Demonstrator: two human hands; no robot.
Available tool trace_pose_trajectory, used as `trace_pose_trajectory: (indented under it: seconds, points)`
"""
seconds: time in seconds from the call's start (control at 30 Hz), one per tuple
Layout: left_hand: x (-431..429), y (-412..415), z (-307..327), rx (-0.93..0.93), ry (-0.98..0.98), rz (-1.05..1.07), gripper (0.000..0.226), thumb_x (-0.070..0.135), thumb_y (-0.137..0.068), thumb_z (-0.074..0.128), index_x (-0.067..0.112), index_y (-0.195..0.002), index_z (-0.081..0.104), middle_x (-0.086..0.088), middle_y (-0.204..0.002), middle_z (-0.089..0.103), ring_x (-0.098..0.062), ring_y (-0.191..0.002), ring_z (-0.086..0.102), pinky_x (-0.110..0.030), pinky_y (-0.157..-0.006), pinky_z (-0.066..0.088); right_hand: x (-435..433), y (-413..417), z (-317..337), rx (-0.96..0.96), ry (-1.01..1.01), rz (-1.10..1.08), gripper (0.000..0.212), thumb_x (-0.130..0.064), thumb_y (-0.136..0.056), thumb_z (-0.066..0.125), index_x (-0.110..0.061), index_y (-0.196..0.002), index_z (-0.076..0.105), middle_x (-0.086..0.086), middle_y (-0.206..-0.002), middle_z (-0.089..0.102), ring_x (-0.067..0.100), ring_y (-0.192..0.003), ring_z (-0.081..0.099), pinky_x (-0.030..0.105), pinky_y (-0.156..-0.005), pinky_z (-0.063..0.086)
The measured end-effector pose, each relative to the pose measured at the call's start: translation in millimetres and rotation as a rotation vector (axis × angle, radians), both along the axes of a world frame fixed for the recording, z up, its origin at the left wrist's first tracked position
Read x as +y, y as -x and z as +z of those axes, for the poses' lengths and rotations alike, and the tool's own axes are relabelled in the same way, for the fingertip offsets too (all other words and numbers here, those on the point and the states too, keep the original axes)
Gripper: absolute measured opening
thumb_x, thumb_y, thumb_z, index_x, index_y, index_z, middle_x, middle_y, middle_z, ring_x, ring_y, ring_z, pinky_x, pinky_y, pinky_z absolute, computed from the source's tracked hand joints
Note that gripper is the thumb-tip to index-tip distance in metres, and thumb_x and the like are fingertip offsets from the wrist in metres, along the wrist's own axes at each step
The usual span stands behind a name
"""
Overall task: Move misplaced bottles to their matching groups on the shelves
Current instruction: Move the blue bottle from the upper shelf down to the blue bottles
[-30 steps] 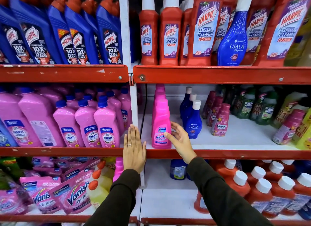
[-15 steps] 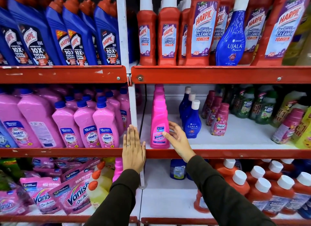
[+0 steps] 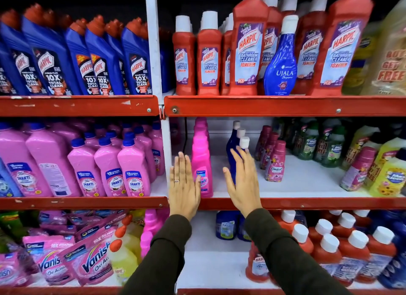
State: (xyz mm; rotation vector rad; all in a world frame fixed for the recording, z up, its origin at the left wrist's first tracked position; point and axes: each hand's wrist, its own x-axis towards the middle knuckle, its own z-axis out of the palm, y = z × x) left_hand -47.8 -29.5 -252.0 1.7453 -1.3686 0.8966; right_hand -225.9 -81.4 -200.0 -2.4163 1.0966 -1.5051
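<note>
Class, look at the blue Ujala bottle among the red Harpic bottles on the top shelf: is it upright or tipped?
Upright. The blue Ujala bottle stands on its base on the shelf edge, white cap pointing up, like the red Harpic bottles beside it.

Red-edged shelves [image 3: 285,106], 3 tiers. Top: blue Harpic btls [image 3: 105,59] at 10 o'clock, red Harpic btls [image 3: 208,59] w/ one blue Ujala btl [image 3: 281,73] at 1. Mid: pink Shakti btls [image 3: 107,169] at 9, pink Vanish btl [image 3: 201,163] center.

Dark olive-brown long sleeves [image 3: 292,248] cover both arms to the wrists — a thin ring [image 3: 176,181] circles one left finger.
</note>
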Motion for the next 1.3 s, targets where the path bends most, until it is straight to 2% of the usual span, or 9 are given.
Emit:
trace_pose_trajectory:
  seconds: [0.1,0.3,0.47,0.57,0.77,0.97,1.07,1.17,1.3]
  points:
    - [-10,23,34,-0.039,0.061,-0.047,0.075,0.029,-0.109,0.029,0.006,-0.166,-0.013,-0.010,-0.174,-0.023,-0.021,-0.163,-0.015,-0.037,-0.133,-0.008,-1,20,18,0.008,0.082,-0.082,0.058,-0.036,-0.104,0.043,-0.018,-0.157,0.026,0.000,-0.167,0.020,0.022,-0.158,0.003,0.050,-0.127,0.009]
    - [-30,59,110,-0.097,0.161,-0.086,0.075,0.030,-0.110,0.030,0.011,-0.166,-0.017,-0.004,-0.173,-0.029,-0.019,-0.162,-0.019,-0.038,-0.133,-0.009,-8,59,76,-0.061,0.212,-0.173,0.062,-0.032,-0.103,0.048,-0.010,-0.156,0.027,0.006,-0.168,0.019,0.028,-0.158,0.003,0.051,-0.127,0.002]
    - [-42,76,168,-0.138,0.206,-0.051,0.066,0.032,-0.112,0.030,0.002,-0.167,0.008,-0.014,-0.176,0.004,-0.024,-0.164,-0.005,-0.039,-0.133,-0.004,-24,85,135,-0.115,0.268,-0.225,0.064,-0.039,-0.103,0.045,-0.012,-0.158,0.023,0.003,-0.169,0.015,0.023,-0.158,0.003,0.046,-0.128,0.002]
    - [-51,81,194,-0.163,0.219,-0.036,0.064,0.031,-0.112,0.032,0.002,-0.167,0.014,-0.018,-0.175,0.015,-0.030,-0.163,0.014,-0.039,-0.133,-0.004,-37,92,171,-0.155,0.250,-0.203,0.063,-0.040,-0.104,0.041,-0.013,-0.157,0.023,0.004,-0.168,0.016,0.020,-0.157,0.008,0.042,-0.128,0.008]
    - [-63,82,207,-0.172,0.192,-0.008,0.063,0.031,-0.112,0.032,0.003,-0.168,0.016,-0.014,-0.177,0.012,-0.029,-0.164,0.011,-0.040,-0.133,-0.004,-51,95,223,-0.164,0.062,0.009,0.059,-0.027,-0.107,0.036,-0.013,-0.159,0.012,0.003,-0.168,0.019,0.016,-0.153,0.018,0.013,-0.113,0.013]
    - [-65,80,206,-0.204,0.227,-0.007,0.063,0.029,-0.112,0.033,0.003,-0.167,0.018,-0.011,-0.177,0.011,-0.030,-0.164,0.013,-0.042,-0.133,-0.003,-71,100,243,-0.146,-0.155,0.074,0.056,-0.023,-0.104,0.040,-0.015,-0.157,0.022,0.011,-0.151,0.049,0.027,-0.136,0.049,0.037,-0.110,0.039]
    - [-67,80,206,-0.199,0.234,0.001,0.063,0.030,-0.112,0.032,0.003,-0.167,0.018,-0.010,-0.177,0.008,-0.030,-0.164,0.012,-0.041,-0.133,-0.004,-78,105,247,-0.167,-0.208,0.125,0.049,-0.024,-0.103,0.047,-0.015,-0.150,0.037,0.010,-0.145,0.054,0.025,-0.131,0.053,0.035,-0.108,0.043]
    - [-68,79,206,-0.205,0.228,0.015,0.062,0.032,-0.113,0.026,0.004,-0.168,0.016,-0.011,-0.177,0.010,-0.030,-0.164,0.012,-0.041,-0.133,-0.005,-79,107,251,-0.242,-0.251,0.198,0.045,-0.022,-0.100,0.057,-0.015,-0.143,0.045,0.002,-0.126,0.057,0.019,-0.115,0.059,0.023,-0.082,0.053]
    - [-68,79,205,-0.207,0.216,0.019,0.061,0.034,-0.115,0.019,0.004,-0.168,0.015,-0.011,-0.177,0.010,-0.030,-0.164,0.012,-0.042,-0.134,-0.003,-78,109,252,-0.296,-0.261,0.258,0.045,-0.020,-0.097,0.062,-0.018,-0.141,0.049,-0.001,-0.122,0.056,0.023,-0.120,0.061,0.039,-0.086,0.059]
